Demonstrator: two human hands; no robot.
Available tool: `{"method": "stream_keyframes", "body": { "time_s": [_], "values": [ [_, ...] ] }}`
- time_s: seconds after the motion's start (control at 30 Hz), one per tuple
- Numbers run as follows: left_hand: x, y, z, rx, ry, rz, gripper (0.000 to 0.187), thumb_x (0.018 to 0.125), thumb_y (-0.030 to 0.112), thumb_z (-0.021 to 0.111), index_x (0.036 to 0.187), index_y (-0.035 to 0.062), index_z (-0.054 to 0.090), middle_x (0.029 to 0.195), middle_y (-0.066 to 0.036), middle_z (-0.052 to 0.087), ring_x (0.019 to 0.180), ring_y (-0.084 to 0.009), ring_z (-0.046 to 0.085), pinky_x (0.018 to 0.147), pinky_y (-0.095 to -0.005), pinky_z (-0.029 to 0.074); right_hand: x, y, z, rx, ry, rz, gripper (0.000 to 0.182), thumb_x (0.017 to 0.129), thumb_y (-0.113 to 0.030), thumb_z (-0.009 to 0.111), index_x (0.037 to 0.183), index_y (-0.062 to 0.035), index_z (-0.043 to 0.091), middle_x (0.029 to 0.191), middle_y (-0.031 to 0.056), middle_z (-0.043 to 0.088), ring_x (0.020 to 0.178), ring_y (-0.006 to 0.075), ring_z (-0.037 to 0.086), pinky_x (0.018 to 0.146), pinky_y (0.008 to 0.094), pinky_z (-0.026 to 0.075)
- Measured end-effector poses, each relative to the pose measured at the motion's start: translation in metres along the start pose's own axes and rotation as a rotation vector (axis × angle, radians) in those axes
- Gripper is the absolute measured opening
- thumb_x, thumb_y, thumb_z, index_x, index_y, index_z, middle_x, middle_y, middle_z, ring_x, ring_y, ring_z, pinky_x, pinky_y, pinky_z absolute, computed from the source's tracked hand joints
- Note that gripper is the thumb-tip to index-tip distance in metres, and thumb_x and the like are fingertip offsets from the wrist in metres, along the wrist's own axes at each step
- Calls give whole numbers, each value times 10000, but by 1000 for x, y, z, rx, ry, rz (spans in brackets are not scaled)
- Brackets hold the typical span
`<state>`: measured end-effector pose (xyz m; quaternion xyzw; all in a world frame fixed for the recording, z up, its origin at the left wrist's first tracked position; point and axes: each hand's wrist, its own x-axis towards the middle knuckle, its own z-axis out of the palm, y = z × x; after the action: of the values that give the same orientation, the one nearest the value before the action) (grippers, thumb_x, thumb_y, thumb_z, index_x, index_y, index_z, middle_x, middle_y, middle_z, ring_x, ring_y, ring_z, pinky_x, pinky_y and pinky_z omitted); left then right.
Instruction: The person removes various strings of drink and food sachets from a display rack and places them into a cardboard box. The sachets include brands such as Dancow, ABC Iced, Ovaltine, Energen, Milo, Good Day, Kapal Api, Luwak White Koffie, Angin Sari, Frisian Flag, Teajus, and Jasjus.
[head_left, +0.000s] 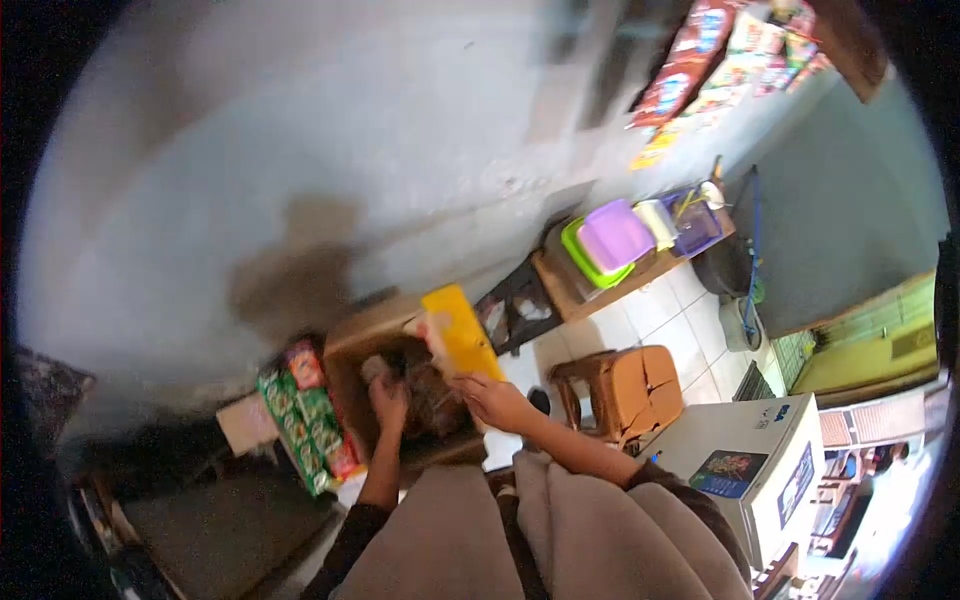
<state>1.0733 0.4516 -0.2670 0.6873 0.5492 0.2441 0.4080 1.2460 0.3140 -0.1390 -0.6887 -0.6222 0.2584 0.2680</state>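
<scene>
A cardboard box [372, 342] stands against the wall, with brownish contents [428, 395] in it that are too dark and blurred to name. My left hand [387, 402] reaches down into the box, its fingers curled at a small brownish item I cannot make out. At the box's right side, my right hand [497, 403] has its fingers closed at the lower edge of a bright yellow flat piece [466, 335]. This piece leans upright along the box rim, and a pale, torn-looking strip runs down its left side.
Green and red packets [312, 425] lie left of the box. To the right are a brown stool [625, 392] with a cracked seat and a white fridge [735, 450]. A low wooden bench [580, 295] carries a purple-lidded container [615, 237]. Snack sachets [690, 70] hang above.
</scene>
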Motion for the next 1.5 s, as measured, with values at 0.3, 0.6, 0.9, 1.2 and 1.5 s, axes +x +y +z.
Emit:
{"method": "stream_keyframes", "body": {
  "time_s": [0.3,0.6,0.9,1.2,1.5],
  "values": [
    [-15,232,37,-365,211,545,455,753,45,497,1168,22,310,1261,-165,276,1167,-278,269,963,-396,190,-45,104,-157,284,760,103,316,732,18,521,1042,-45,501,942,133,524,794,204,570,651,286,476],
    [-2,490,90,-624,283,971,475,736,50,541,1159,9,329,1268,-165,276,1196,-255,247,958,-391,229,-46,110,-397,133,986,-330,189,727,12,531,914,-9,544,819,123,560,706,211,556,635,274,441],
    [13,573,73,-550,383,756,376,727,143,583,1047,17,431,1037,-109,460,876,-191,465,757,-315,401,35,33,-492,422,942,-397,410,708,-235,624,954,59,480,811,169,564,755,273,562,671,323,433],
    [-11,593,53,-203,616,710,262,737,227,594,876,26,500,726,-55,554,600,-156,523,579,-282,417,37,2,-506,530,785,-459,337,712,-266,608,849,39,567,750,162,606,665,229,586,629,304,432],
    [-29,621,12,-654,254,721,124,770,119,576,862,36,565,733,1,568,634,-62,513,577,-207,416,44,-22,-512,600,595,-713,165,753,-69,561,902,-1,543,768,74,598,680,110,545,619,241,420]
  ]
}}
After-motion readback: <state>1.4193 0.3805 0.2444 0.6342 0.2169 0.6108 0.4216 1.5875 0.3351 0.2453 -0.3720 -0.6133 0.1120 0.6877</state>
